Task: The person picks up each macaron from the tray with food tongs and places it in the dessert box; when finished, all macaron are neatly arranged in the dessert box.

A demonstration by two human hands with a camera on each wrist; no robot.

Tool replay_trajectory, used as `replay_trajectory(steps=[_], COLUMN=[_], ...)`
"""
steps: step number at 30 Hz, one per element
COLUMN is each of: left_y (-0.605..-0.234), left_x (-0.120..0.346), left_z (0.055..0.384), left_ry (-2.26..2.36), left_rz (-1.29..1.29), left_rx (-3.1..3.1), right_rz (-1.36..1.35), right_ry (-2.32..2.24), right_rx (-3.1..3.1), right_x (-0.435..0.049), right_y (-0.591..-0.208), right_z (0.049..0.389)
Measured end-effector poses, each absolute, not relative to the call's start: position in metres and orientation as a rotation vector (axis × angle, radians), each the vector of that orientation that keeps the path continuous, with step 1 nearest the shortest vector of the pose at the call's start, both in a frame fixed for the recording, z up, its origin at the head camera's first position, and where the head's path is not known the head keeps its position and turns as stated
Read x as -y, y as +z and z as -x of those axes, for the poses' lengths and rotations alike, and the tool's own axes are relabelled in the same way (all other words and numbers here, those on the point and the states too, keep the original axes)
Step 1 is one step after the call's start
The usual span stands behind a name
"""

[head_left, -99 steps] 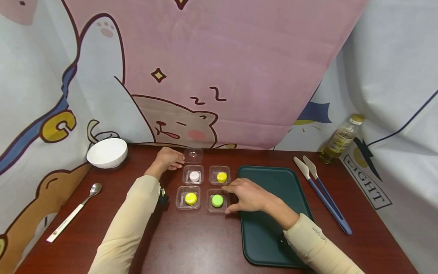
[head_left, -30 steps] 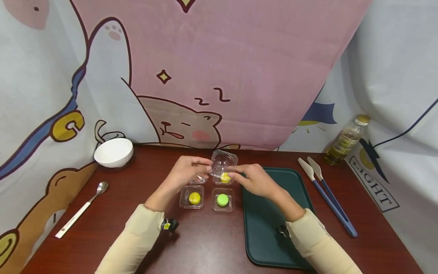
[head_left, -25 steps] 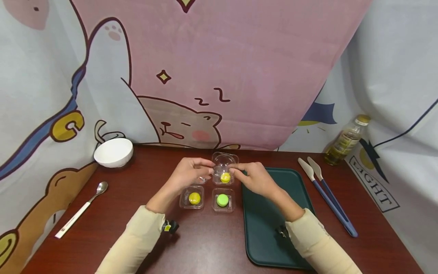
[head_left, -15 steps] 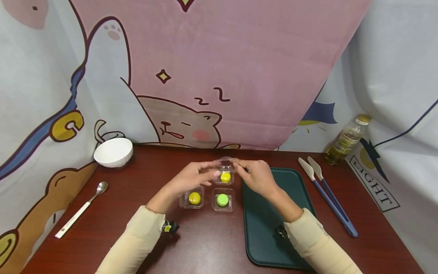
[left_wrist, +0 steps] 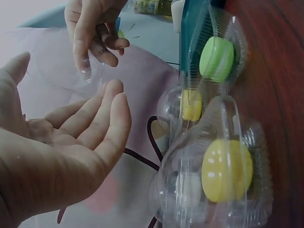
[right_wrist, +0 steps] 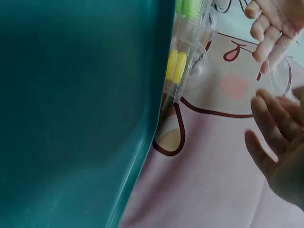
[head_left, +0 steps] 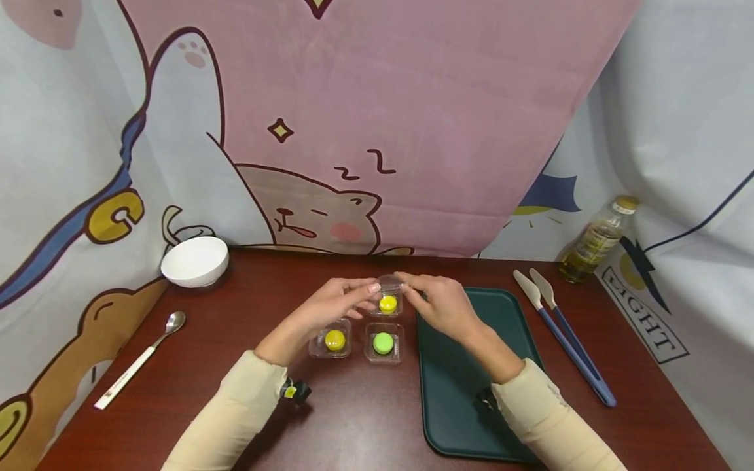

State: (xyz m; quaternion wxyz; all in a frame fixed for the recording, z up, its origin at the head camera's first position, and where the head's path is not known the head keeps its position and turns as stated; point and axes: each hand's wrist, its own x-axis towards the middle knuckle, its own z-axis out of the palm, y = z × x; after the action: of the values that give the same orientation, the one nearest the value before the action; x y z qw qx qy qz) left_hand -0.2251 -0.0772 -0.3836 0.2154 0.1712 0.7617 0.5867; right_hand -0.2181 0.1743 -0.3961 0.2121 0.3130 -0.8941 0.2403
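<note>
A thin clear plastic lid is held between both hands above the back right container. My left hand has its thumb and fingers at the lid's left edge; in the left wrist view its palm faces up. My right hand pinches the right edge. Beneath sits a yellow macaron in a clear container. Nearer stand a container with a green macaron and one with another yellow macaron. A whitish macaron, behind my left hand in the head view, shows blurred in the left wrist view.
A dark green tray lies right of the containers. Beyond it are blue-handled tongs and an oil bottle. To the left are a white bowl and a spoon. A printed cloth hangs behind the table.
Earlier my left hand was at the lid at the back left and my right beside the green macaron. Both hands then raised the lid together; over the last second it tilted flatter.
</note>
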Motion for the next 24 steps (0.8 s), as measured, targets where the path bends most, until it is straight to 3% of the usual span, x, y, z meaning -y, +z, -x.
replay_trajectory(steps=[10,24], left_y=[-0.389,-0.39], left_x=[0.081,0.084], left_z=[0.222,0.209], left_ry=[1.3,1.162], left_rz=[-0.714,-0.916], left_rx=[-2.584,-2.746], right_rz=[-0.988,-0.981], right_ry=[0.872,1.082], right_rx=[2.747,2.803], right_x=[-0.189,-0.195], right_y=[-0.396,-0.397], right_z=[0.214,0.202])
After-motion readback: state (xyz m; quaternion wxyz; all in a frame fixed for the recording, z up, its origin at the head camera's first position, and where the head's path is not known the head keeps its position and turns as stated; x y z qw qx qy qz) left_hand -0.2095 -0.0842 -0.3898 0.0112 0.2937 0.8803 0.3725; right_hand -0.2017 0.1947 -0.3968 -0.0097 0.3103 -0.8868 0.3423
